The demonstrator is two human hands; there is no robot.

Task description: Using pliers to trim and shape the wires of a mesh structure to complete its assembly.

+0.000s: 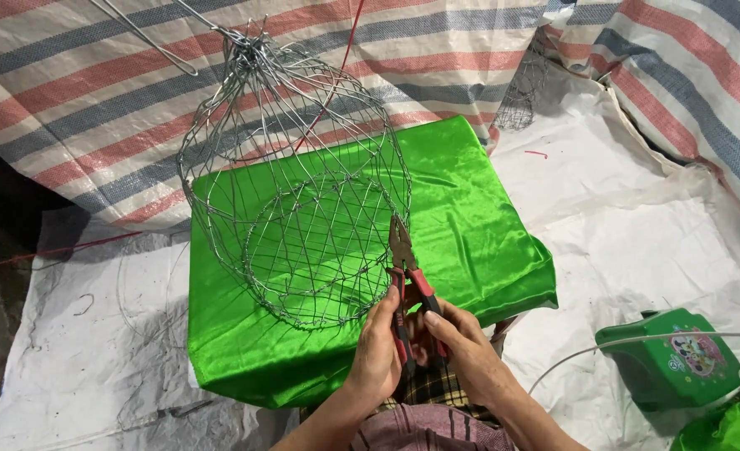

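Pliers [405,267] with red-and-black handles sit upright between your two hands, nose pointing up at the side of the wire cage [295,184], which is why the tool is held vertical rather than flat: the tip meets the mesh where a cross wire runs along the cage's right flank. Your left hand [377,351] wraps the left handle with fingers curled closed on it, and your right hand [462,351] closes on the right handle, thumb up along the grip, so both hands share the squeeze. The cage looks hung from above by its gathered top wires, tilted with its open round mouth toward you, resting against or just over the green satin-covered block [470,217], which gives a bright backing for reading the thin wire. A green plastic stool [671,359] stands well apart to your right on the white sheeting [637,209].
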